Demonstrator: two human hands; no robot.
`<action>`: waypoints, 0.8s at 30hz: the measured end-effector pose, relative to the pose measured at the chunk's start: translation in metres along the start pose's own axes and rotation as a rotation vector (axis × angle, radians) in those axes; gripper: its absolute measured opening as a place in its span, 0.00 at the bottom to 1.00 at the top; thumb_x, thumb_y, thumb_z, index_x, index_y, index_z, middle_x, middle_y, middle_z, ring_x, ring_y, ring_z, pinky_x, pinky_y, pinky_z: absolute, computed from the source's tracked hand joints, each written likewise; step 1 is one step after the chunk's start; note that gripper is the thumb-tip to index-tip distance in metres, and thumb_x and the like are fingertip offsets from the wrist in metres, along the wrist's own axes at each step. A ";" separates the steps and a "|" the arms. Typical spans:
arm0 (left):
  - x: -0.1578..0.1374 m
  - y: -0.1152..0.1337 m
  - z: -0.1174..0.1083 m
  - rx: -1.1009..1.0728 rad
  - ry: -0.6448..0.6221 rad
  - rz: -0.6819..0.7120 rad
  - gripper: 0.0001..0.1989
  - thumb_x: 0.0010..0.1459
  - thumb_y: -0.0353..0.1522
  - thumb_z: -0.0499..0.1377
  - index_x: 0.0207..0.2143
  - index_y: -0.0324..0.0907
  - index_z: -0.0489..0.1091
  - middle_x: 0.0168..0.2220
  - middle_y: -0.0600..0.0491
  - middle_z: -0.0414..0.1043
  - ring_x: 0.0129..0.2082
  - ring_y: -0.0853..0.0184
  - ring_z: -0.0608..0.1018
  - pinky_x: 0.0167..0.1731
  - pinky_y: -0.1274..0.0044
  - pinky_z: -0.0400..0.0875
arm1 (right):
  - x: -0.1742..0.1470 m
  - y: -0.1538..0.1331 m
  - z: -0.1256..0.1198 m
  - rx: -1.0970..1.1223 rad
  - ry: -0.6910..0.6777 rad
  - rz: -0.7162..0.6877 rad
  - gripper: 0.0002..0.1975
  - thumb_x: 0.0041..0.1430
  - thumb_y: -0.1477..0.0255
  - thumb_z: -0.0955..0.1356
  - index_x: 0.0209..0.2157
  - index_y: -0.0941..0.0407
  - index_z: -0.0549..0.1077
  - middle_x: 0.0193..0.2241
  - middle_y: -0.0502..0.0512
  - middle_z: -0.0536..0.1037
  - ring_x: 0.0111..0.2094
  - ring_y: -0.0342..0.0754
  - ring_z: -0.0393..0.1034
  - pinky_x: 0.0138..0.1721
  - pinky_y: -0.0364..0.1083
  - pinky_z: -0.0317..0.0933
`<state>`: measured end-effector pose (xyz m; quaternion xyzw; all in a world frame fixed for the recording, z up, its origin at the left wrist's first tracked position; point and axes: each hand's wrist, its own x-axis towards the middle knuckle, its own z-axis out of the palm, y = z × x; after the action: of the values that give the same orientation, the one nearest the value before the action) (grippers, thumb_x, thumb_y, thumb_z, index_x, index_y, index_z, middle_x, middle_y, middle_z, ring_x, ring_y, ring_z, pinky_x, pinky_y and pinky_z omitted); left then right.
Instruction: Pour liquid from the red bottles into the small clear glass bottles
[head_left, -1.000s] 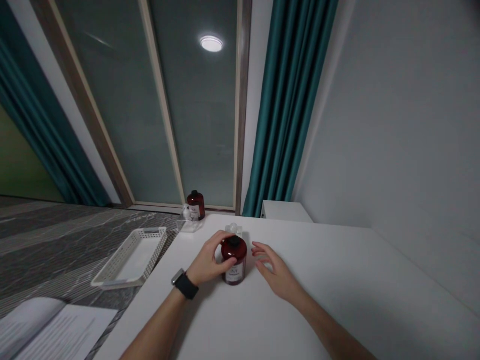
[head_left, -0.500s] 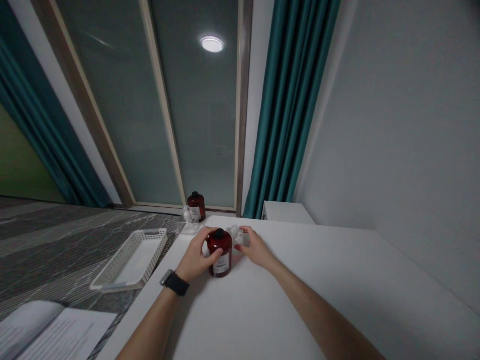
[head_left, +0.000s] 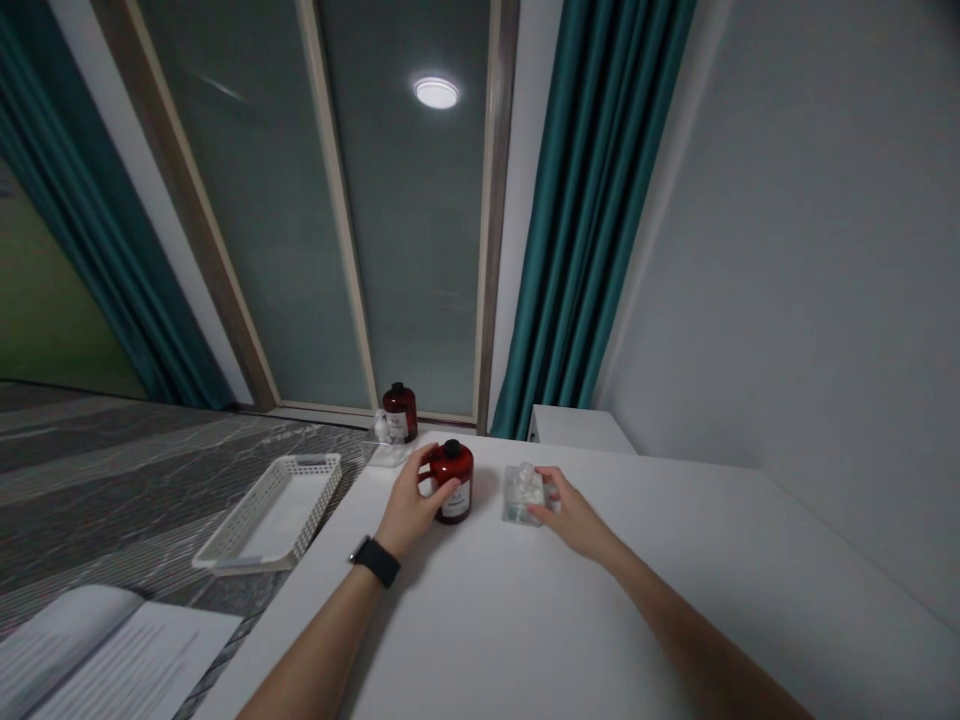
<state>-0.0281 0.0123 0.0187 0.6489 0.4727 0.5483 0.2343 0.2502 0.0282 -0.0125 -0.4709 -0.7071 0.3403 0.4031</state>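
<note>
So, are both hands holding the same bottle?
No, the left hand holds the bottle, while the right hand holds a clear box to its right.

Teal curtain (head_left: 592, 220) beside gray wall (head_left: 810, 250)

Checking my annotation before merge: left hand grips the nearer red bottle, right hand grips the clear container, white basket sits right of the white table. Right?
One error: the head view shows the white basket left of the white table. The left hand grips the nearer red bottle; the right hand grips the clear container.
</note>
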 end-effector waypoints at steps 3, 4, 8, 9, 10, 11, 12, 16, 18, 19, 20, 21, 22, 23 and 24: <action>0.001 -0.006 0.006 -0.052 -0.011 -0.027 0.29 0.54 0.35 0.64 0.57 0.43 0.60 0.57 0.42 0.66 0.54 0.57 0.74 0.51 0.65 0.73 | -0.017 0.000 -0.016 -0.006 0.007 0.030 0.23 0.53 0.70 0.70 0.51 0.54 0.65 0.49 0.58 0.73 0.48 0.53 0.69 0.51 0.57 0.62; 0.001 -0.007 0.007 -0.071 -0.019 -0.040 0.29 0.54 0.35 0.63 0.58 0.43 0.59 0.58 0.42 0.66 0.55 0.57 0.74 0.51 0.65 0.73 | -0.023 0.001 -0.021 -0.008 0.010 0.037 0.23 0.53 0.70 0.70 0.51 0.54 0.64 0.49 0.58 0.73 0.48 0.54 0.70 0.51 0.57 0.62; 0.002 -0.013 0.012 -0.104 -0.032 -0.087 0.31 0.55 0.35 0.62 0.60 0.45 0.56 0.60 0.42 0.63 0.56 0.56 0.72 0.54 0.62 0.70 | -0.043 0.005 -0.036 -0.009 0.006 0.064 0.23 0.53 0.71 0.69 0.51 0.54 0.64 0.50 0.59 0.73 0.47 0.53 0.70 0.50 0.56 0.63; 0.002 -0.013 0.013 -0.099 -0.030 -0.088 0.33 0.55 0.36 0.62 0.61 0.46 0.54 0.61 0.42 0.62 0.57 0.56 0.72 0.54 0.61 0.69 | -0.047 0.007 -0.038 -0.003 0.003 0.075 0.24 0.53 0.71 0.69 0.52 0.54 0.64 0.51 0.59 0.72 0.46 0.53 0.70 0.50 0.55 0.63; 0.002 -0.014 0.013 -0.085 -0.019 -0.078 0.34 0.55 0.36 0.62 0.62 0.46 0.53 0.61 0.42 0.61 0.57 0.55 0.71 0.55 0.60 0.68 | -0.050 0.009 -0.040 0.005 0.002 0.084 0.24 0.53 0.71 0.69 0.52 0.54 0.64 0.51 0.59 0.72 0.46 0.53 0.71 0.50 0.55 0.64; 0.001 -0.013 0.013 -0.061 0.000 -0.056 0.35 0.56 0.37 0.62 0.62 0.46 0.52 0.62 0.41 0.60 0.58 0.54 0.70 0.56 0.59 0.67 | -0.053 0.011 -0.041 0.015 0.008 0.090 0.24 0.53 0.71 0.69 0.53 0.54 0.63 0.52 0.59 0.72 0.46 0.53 0.71 0.50 0.55 0.64; 0.001 -0.012 0.012 -0.025 0.025 -0.023 0.35 0.56 0.37 0.62 0.63 0.45 0.51 0.62 0.41 0.59 0.59 0.54 0.68 0.57 0.59 0.66 | -0.055 0.013 -0.041 0.024 0.019 0.091 0.25 0.54 0.70 0.69 0.53 0.53 0.63 0.52 0.59 0.71 0.47 0.53 0.71 0.50 0.55 0.64; -0.007 0.004 0.006 0.139 0.190 0.164 0.26 0.60 0.36 0.58 0.59 0.43 0.57 0.57 0.42 0.62 0.56 0.55 0.69 0.52 0.60 0.69 | -0.058 0.016 -0.038 0.041 0.070 0.081 0.25 0.53 0.70 0.69 0.54 0.53 0.64 0.53 0.58 0.72 0.49 0.54 0.69 0.53 0.56 0.62; -0.016 0.017 0.007 0.167 0.266 0.268 0.19 0.60 0.34 0.57 0.53 0.43 0.62 0.51 0.44 0.66 0.49 0.57 0.72 0.47 0.63 0.71 | -0.059 0.017 -0.036 0.052 0.078 0.078 0.25 0.53 0.70 0.69 0.54 0.53 0.65 0.53 0.58 0.72 0.49 0.54 0.69 0.53 0.56 0.62; -0.020 0.023 0.010 0.174 0.255 0.309 0.14 0.61 0.32 0.57 0.49 0.43 0.64 0.47 0.46 0.68 0.46 0.59 0.73 0.45 0.65 0.72 | -0.059 0.016 -0.035 0.061 0.082 0.073 0.25 0.53 0.70 0.69 0.54 0.53 0.65 0.53 0.58 0.72 0.50 0.54 0.69 0.53 0.56 0.62; -0.026 0.029 0.014 0.177 0.180 0.337 0.10 0.61 0.31 0.56 0.46 0.43 0.66 0.42 0.48 0.70 0.42 0.61 0.74 0.43 0.67 0.72 | -0.059 0.016 -0.034 0.071 0.083 0.066 0.25 0.53 0.70 0.69 0.54 0.53 0.65 0.53 0.58 0.72 0.50 0.54 0.69 0.53 0.57 0.62; -0.031 0.034 0.020 0.172 0.069 0.360 0.08 0.61 0.29 0.55 0.44 0.44 0.67 0.40 0.50 0.70 0.41 0.62 0.74 0.42 0.69 0.72 | -0.059 0.016 -0.034 0.081 0.084 0.059 0.26 0.54 0.70 0.69 0.54 0.53 0.64 0.53 0.57 0.72 0.49 0.54 0.69 0.53 0.57 0.62; -0.036 0.038 0.027 0.162 -0.048 0.369 0.08 0.61 0.29 0.55 0.44 0.44 0.67 0.40 0.50 0.70 0.40 0.62 0.74 0.41 0.70 0.73 | -0.059 0.016 -0.033 0.088 0.083 0.054 0.26 0.54 0.70 0.69 0.55 0.53 0.64 0.53 0.57 0.72 0.49 0.54 0.70 0.53 0.57 0.62; -0.041 0.040 0.035 0.150 -0.161 0.346 0.11 0.60 0.28 0.56 0.46 0.44 0.66 0.42 0.50 0.70 0.40 0.63 0.75 0.41 0.70 0.73 | -0.060 0.016 -0.033 0.091 0.083 0.049 0.26 0.55 0.70 0.69 0.55 0.53 0.64 0.53 0.58 0.72 0.50 0.54 0.69 0.53 0.57 0.62; -0.045 0.041 0.043 0.135 -0.258 0.306 0.16 0.60 0.28 0.57 0.51 0.45 0.64 0.44 0.49 0.70 0.41 0.63 0.75 0.42 0.70 0.74 | -0.060 0.016 -0.033 0.092 0.082 0.045 0.26 0.55 0.70 0.69 0.56 0.53 0.64 0.53 0.58 0.72 0.50 0.54 0.69 0.54 0.57 0.62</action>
<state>0.0286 -0.0358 0.0175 0.7923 0.3703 0.4569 0.1628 0.2997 -0.0196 -0.0264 -0.4811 -0.6630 0.3618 0.4450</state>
